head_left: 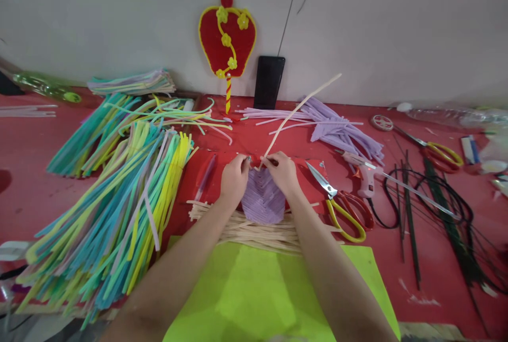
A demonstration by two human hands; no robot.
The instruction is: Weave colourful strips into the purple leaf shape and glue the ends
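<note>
Between my two hands is a flat purple panel (263, 199) of pipe cleaners laid side by side, rounded at its lower edge. My left hand (235, 177) is closed at the panel's upper left edge, its fingertips partly hidden. My right hand (283, 173) pinches a cream pipe cleaner (300, 105) near its lower end, at the panel's top edge. That pipe cleaner is bent at the bottom, and its long free end slants up to the right. Beneath the panel lies a bundle of cream pipe cleaners (242, 232).
Coloured pipe cleaners (115, 209) spread at left; purple ones (337, 125) lie behind. To the right are scissors (344, 205), a pink glue gun (367, 178), its cable and dark green stems (450, 225). A red-and-yellow fan (208, 35) and a phone (269, 82) stand at the wall.
</note>
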